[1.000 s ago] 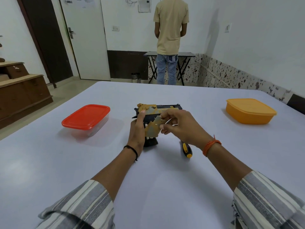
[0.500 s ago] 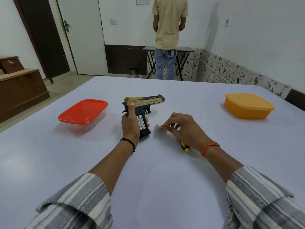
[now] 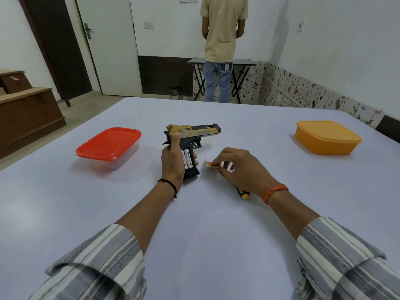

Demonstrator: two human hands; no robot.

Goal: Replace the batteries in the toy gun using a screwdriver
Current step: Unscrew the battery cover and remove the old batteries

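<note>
A black and gold toy gun (image 3: 195,135) lies on its side on the white table (image 3: 65,202), barrel pointing right. My left hand (image 3: 172,162) grips its handle, thumb up near the slide. The grip's compartment is uncovered, and two white batteries (image 3: 187,160) show inside. To the right, my right hand (image 3: 238,167) pinches the small gold battery cover (image 3: 211,165) low over the table. Under my right wrist lies the screwdriver (image 3: 243,193); only its black and yellow handle end shows.
A clear box with a red lid (image 3: 108,146) stands left of the gun. An orange lidded box (image 3: 326,137) stands at the right. Beyond the table a person (image 3: 223,40) stands with their back turned at a folding table.
My right hand pulled the gold cover off the grip and carried it right and down to the table. The batteries came into sight. My left hand lowered the gun to the table.
</note>
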